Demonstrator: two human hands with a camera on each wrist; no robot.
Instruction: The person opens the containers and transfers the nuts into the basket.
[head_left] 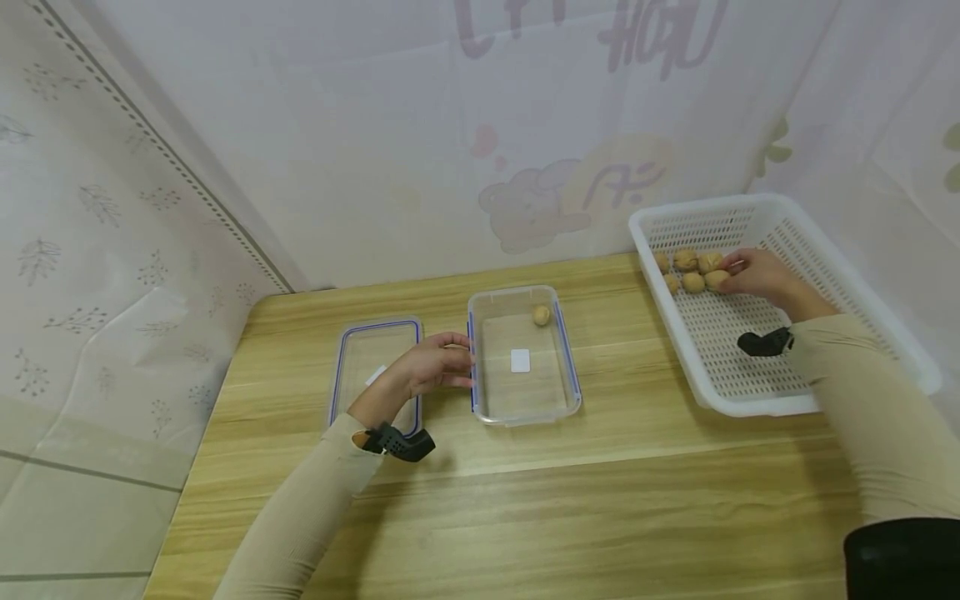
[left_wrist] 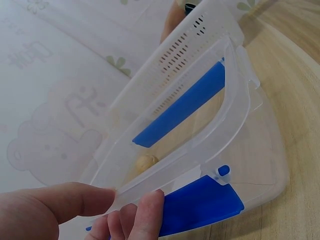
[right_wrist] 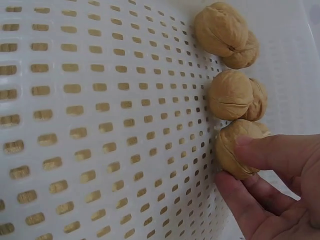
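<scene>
In the white perforated basket (head_left: 712, 406), my right hand (head_left: 761, 279) pinches a walnut (right_wrist: 232, 147) between thumb and fingers. Other walnuts (right_wrist: 230, 95) lie right beside it, clustered along the basket's left side. My left hand (head_left: 435, 367) holds the left rim of a clear plastic container (head_left: 517, 400), thumb at the rim and curled fingers against its blue latch (left_wrist: 202, 207). Inside the container, a single walnut (head_left: 542, 315) sits near the far right corner, and a white label (head_left: 520, 360) shows at its middle.
A clear lid (head_left: 356, 358) with a blue seal lies left of the container, partly under my left wrist. All stand on a wood-grain table (head_left: 525, 517). A printed cloth (head_left: 375, 167) hangs behind. At the lower right is a black object (head_left: 903, 562).
</scene>
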